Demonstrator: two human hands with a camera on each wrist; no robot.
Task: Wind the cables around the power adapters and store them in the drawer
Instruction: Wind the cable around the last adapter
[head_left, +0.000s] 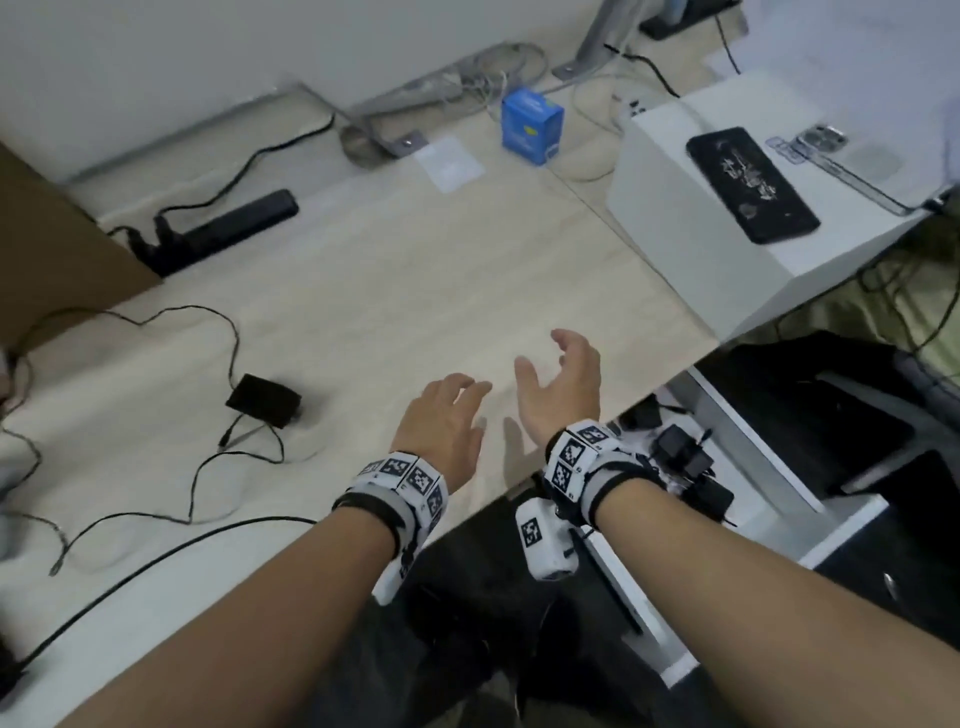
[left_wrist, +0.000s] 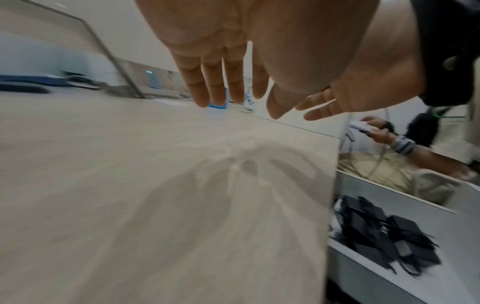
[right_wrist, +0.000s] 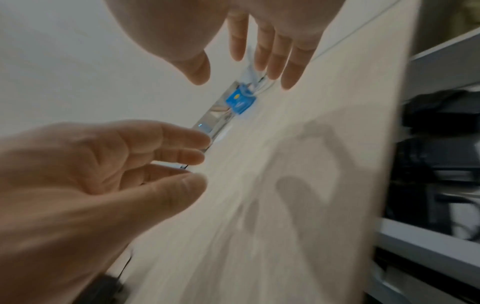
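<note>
Hands first, from the head view: your left hand (head_left: 441, 415) and right hand (head_left: 563, 387) hover empty over the desk (head_left: 415, 291) at lower centre, fingers loosely spread, while one black power adapter (head_left: 264, 400) lies at middle left with its cable (head_left: 197, 467) sprawled unwound, and more adapters (head_left: 685, 457) sit in the open drawer (head_left: 769, 467) at lower right. Left wrist view, blurred: your fingers (left_wrist: 213, 82) stretch straight above the tabletop, wound adapters piled in the drawer at lower right. Right wrist view: both palms relaxed, holding nothing, blue box (right_wrist: 240, 100) beyond them.
</note>
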